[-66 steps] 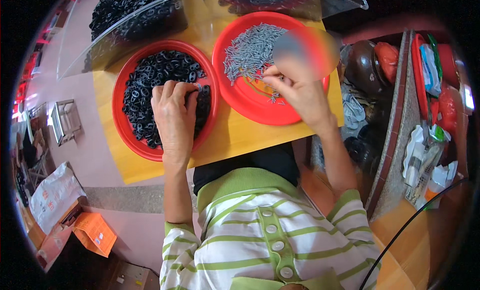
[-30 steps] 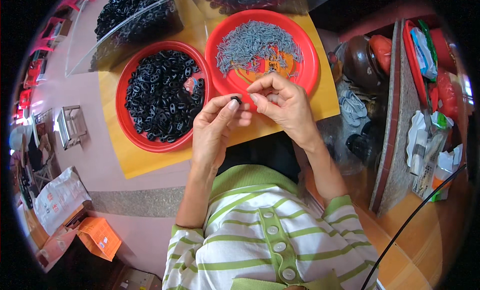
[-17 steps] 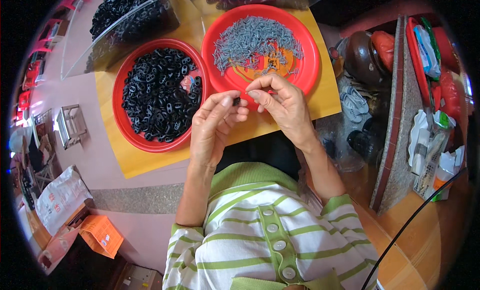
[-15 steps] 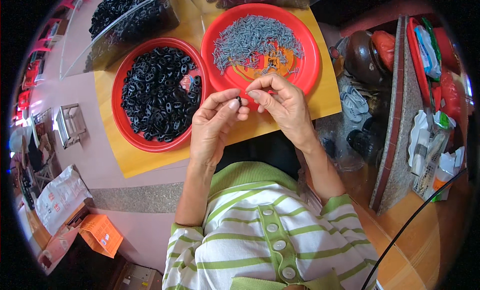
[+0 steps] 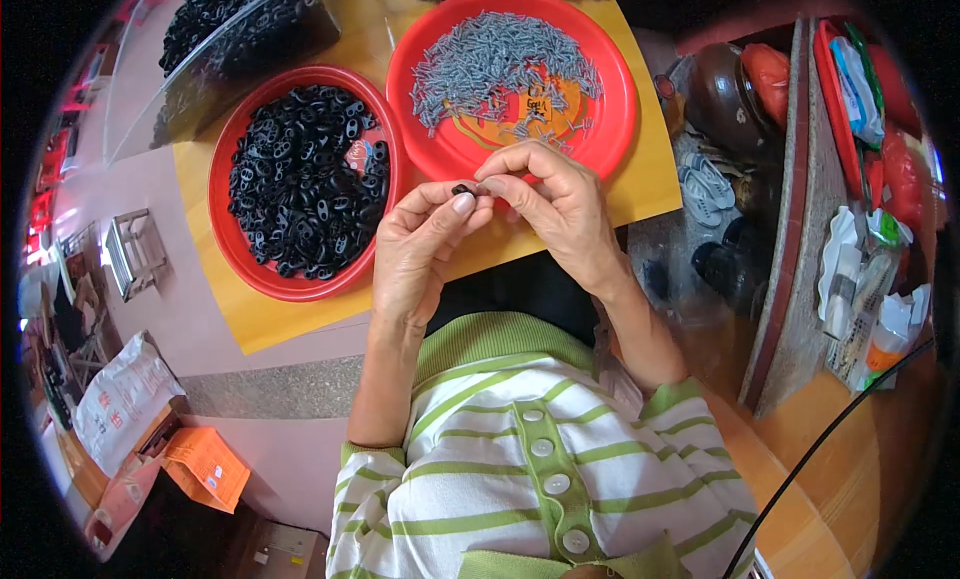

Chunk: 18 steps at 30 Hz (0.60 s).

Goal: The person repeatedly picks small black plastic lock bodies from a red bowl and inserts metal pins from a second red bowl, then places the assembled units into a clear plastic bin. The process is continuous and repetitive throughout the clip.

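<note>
Two bare hands meet over the near edge of the bench (image 5: 255, 324), with one black piece (image 5: 463, 190) between them. The left hand (image 5: 412, 247) is clamped on that piece with thumb and forefinger. The right hand (image 5: 562, 217) has its thumb and forefinger drawn close just beside it; I cannot tell whether anything is pinched there.

Two round red containers stand side by side. The red basin (image 5: 217, 204) on the left holds a heap of black two-holed parts (image 5: 290, 174), too many to count. The red plate (image 5: 618, 144) on the right holds grey screws (image 5: 500, 59), likewise countless. One clear bin (image 5: 229, 30) behind holds more black parts.
</note>
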{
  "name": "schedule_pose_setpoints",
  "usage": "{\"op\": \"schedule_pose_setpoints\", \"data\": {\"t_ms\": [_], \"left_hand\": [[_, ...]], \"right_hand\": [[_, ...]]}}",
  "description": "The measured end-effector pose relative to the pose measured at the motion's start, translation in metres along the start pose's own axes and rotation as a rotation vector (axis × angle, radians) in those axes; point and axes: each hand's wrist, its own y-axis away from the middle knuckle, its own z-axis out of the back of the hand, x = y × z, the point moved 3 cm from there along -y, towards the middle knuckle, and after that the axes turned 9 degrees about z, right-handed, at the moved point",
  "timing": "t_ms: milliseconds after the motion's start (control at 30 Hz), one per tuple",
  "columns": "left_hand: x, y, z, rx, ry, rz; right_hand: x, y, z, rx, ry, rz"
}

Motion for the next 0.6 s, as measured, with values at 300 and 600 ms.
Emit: {"op": "schedule_pose_setpoints", "data": {"t_ms": [300, 600], "left_hand": [[0.002, 0.002, 0.0, -0.009, -0.006, 0.006], [0.002, 0.004, -0.001, -0.018, -0.086, -0.023]], "right_hand": [[0.008, 0.0, 0.003, 0.036, 0.129, 0.08], [0.015, 0.001, 0.002, 0.043, 0.271, 0.203]]}}
